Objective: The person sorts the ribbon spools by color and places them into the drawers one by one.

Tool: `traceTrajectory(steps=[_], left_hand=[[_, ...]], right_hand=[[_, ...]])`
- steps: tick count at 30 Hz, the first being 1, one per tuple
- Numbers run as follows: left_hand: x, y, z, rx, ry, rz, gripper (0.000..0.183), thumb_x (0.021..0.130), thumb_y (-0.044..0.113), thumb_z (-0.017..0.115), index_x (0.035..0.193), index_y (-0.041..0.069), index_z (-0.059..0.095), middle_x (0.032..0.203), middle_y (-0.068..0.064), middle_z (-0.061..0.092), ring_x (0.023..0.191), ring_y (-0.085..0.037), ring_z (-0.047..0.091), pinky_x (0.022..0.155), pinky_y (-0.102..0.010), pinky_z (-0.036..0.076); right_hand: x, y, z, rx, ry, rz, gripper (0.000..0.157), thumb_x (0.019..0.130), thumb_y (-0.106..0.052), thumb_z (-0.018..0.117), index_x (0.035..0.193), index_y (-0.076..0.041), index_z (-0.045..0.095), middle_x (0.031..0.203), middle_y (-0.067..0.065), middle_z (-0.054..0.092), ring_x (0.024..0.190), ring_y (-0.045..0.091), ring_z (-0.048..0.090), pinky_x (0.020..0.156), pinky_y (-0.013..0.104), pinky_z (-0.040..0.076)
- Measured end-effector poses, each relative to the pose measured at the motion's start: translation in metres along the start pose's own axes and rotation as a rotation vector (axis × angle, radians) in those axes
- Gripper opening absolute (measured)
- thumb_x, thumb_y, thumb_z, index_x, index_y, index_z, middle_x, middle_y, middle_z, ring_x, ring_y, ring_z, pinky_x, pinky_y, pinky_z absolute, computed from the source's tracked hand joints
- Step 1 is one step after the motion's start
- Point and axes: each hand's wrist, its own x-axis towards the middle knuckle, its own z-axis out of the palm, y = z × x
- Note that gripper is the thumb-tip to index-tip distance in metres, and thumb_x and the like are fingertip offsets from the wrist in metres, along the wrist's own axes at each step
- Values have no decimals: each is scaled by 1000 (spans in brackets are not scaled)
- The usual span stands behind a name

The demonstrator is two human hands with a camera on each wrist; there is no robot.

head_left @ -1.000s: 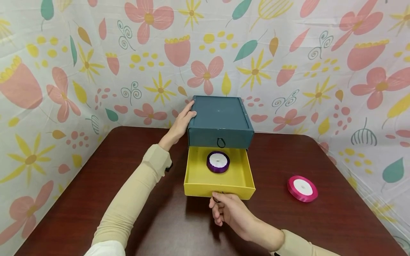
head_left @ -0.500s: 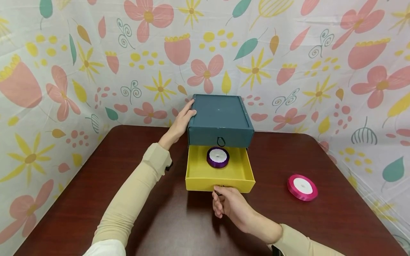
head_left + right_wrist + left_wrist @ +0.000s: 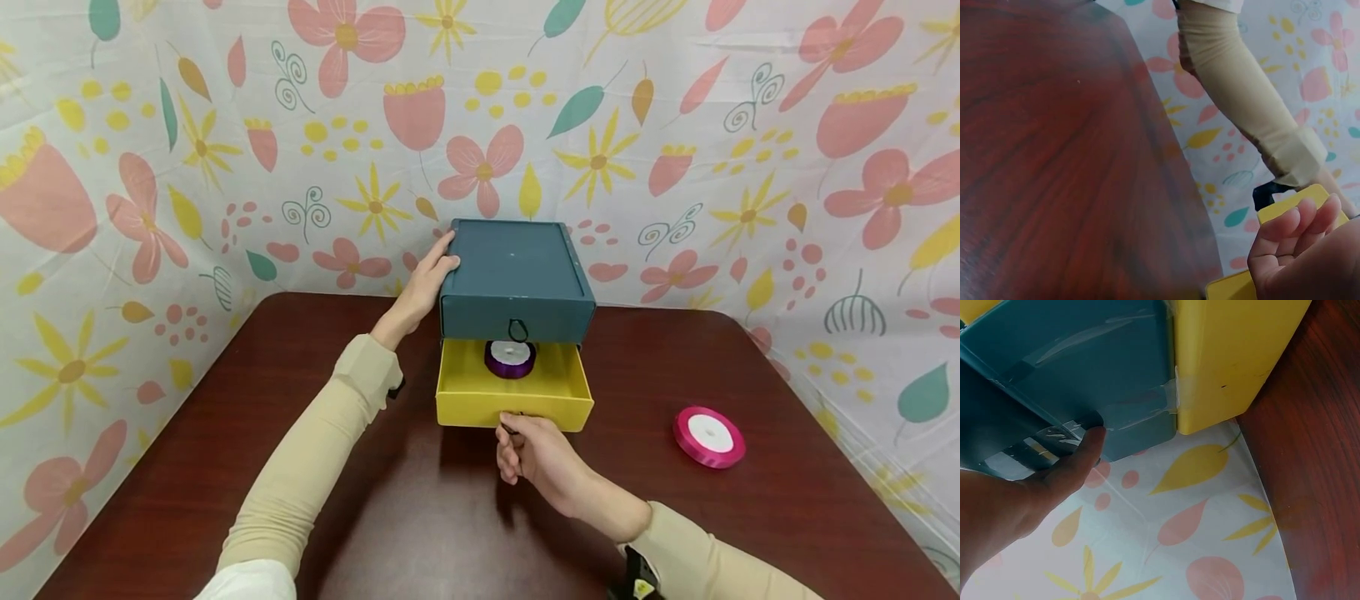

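Note:
A teal drawer box (image 3: 517,258) stands at the back middle of the table, a yellow drawer (image 3: 465,408) partly out beneath its upper part. Inside that drawer lies a purple ribbon spool (image 3: 510,367) with a white centre, its far edge near the teal front. My right hand (image 3: 551,467) pinches the dark pull loop on the drawer's front between thumb and finger. My left hand (image 3: 422,293) rests along the box's left side and top edge with fingers extended. In the left wrist view, a finger (image 3: 1088,447) touches the teal wall, taped in places.
A pink ribbon spool (image 3: 708,437) lies flat on the dark red-brown table (image 3: 637,375), right of the box. Another black loop (image 3: 517,331) hangs on the teal front. Close behind the table hangs a flower-printed cloth (image 3: 637,183).
The yellow drawer has slid farther into the box, carrying the purple spool away from me toward the teal front. My right hand moved with it, keeping the loop. My left hand stayed in place.

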Motion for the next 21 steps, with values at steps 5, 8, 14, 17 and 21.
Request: traceTrajectory(steps=[5,8,14,17,21], left_hand=[[0,0,-1,-4,-13,2,60,101,43,35,156,32,14,164,8,7,152,-18,7,121,-49,15],[0,-1,-1,-3,-15,5,59,101,44,35,156,34,14,163,9,7,152,-17,6,121,-49,14],[0,-1,-1,-2,-4,-2,60,100,43,36,156,34,15,164,8,8,152,-18,8,121,-49,15],[1,-1,-1,0,0,-4,60,100,42,36,156,33,16,164,8,8,152,-19,8,121,-49,15],[2,0,-1,3,-3,-6,60,100,42,36,156,33,15,164,8,7,152,-18,6,121,-49,13]], right_hand=[[8,-3,-4,4,4,-8,36,102,-31,43,73,-10,50,54,-3,45,53,13,44,57,27,40],[13,-4,-6,7,8,-11,36,102,-30,43,73,-10,50,53,-3,45,52,13,44,57,27,40],[21,-8,-9,10,20,-13,36,103,-29,42,73,-10,49,53,-3,45,52,13,44,57,27,40],[25,-10,-10,14,22,-11,36,103,-28,41,73,-10,49,53,-3,45,52,13,44,58,28,40],[30,-11,-12,23,27,-10,36,103,-27,40,74,-10,50,53,-3,46,52,14,44,58,28,40]])
